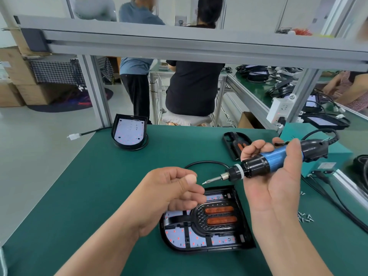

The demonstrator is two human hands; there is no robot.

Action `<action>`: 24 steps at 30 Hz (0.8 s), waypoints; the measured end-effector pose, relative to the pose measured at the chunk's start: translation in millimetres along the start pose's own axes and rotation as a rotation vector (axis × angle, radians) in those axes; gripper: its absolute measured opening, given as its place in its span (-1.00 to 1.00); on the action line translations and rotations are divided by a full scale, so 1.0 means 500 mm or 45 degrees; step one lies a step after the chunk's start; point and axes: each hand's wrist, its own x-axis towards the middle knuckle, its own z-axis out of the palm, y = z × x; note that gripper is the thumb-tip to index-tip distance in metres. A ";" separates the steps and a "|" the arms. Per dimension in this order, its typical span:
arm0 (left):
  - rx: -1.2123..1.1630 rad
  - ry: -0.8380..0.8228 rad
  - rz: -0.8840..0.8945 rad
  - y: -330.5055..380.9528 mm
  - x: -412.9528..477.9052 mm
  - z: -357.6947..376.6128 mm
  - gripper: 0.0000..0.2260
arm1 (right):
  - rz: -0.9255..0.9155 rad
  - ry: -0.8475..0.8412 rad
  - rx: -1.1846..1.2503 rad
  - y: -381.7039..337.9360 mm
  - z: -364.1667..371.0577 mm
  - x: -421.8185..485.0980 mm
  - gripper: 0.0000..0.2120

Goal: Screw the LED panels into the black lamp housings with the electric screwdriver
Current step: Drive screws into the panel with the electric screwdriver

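Right hand (278, 176) grips the electric screwdriver (274, 158) level over the black lamp housing (246, 226), LED panel (179, 238) seated inside, left hand (169, 192) curled by the bit (211, 179), contents unclear; best tip upright, drive square into a hole.

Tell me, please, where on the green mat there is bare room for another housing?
The widest bare stretch of mat runs along the left edge, between the far housing and the near housing. The right side is crowded: a third housing, loose screws, cables, the teal box.
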 end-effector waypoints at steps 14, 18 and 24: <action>0.930 0.123 0.133 -0.033 0.041 -0.086 -0.61 | 0.086 -0.254 -0.161 0.026 0.008 -0.039 -0.82; 0.916 0.048 0.119 -0.043 0.046 -0.087 -0.59 | 0.085 -0.310 -0.233 0.029 0.015 -0.048 -0.85; 0.973 0.054 0.167 -0.060 0.052 -0.087 -0.63 | 0.086 -0.421 -0.369 0.025 0.007 -0.075 -0.90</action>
